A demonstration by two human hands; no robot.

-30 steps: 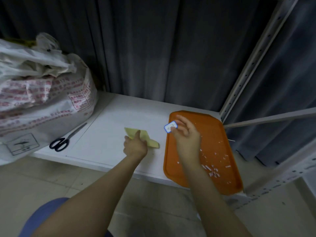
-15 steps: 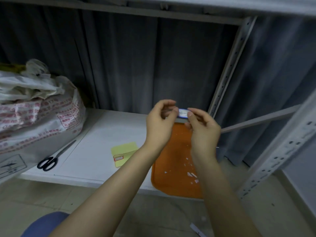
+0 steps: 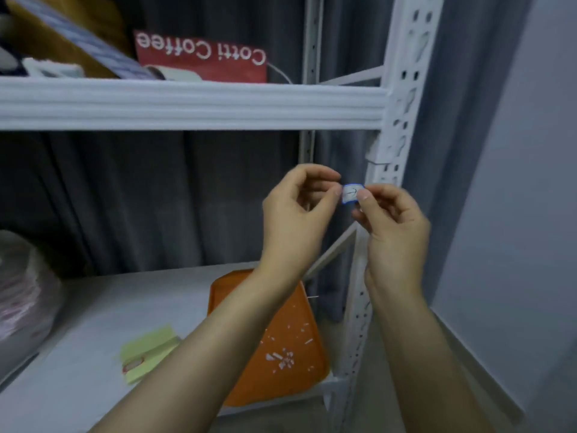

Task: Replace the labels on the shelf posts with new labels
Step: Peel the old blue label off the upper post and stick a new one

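Note:
A small white label with a blue border [image 3: 352, 193] is pinched between both hands at mid-frame. My left hand [image 3: 298, 214] grips its left end with thumb and forefinger. My right hand [image 3: 395, 225] holds its right end. The label hangs just in front of the white perforated front shelf post [image 3: 402, 98], a little below the upper shelf beam [image 3: 187, 104]. A yellow label sheet [image 3: 146, 351] with a red-bordered label on it lies on the lower shelf.
An orange tray [image 3: 281, 364] strewn with white paper scraps sits on the lower shelf [image 3: 78, 354] beside the post. A plastic bag [image 3: 22, 295] is at the left. A red coffee bag [image 3: 203, 57] and other items sit on the upper shelf. Dark curtain behind.
Both hands rose from the lower shelf with the blue-bordered label, my left hand joining my right on it. The view tilted up, bringing the upper shelf and front post into sight.

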